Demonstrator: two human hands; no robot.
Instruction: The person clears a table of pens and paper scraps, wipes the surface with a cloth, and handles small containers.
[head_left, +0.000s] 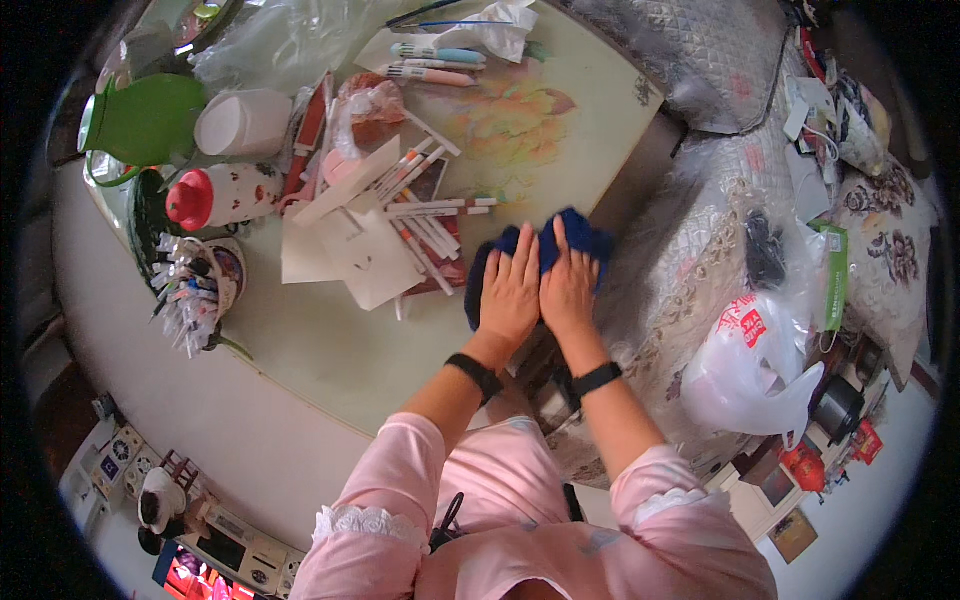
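Observation:
A dark blue cloth (576, 231) lies bunched at the near right edge of the table, part of it hanging past the edge. My left hand (511, 289) rests palm down on its left part, fingers stretched forward. Beside it, my right hand (568, 285) presses on the right part, with the index finger extended over the fabric. The two hands are side by side, nearly touching at the thumbs. The undersides of both palms are hidden. Left of the cloth, several white marker pens (427, 232) lie scattered over a dark red flat item and pale paper sheets (375, 266).
A pen holder (225, 274) full of pens, a red-capped cup (229, 196), a white container (244, 124) and a green pouch (146, 120) stand or lie at the left. Multicolour pens (439, 64) lie farther back. To the right are a quilted cover (720, 67) and a white plastic bag (739, 375).

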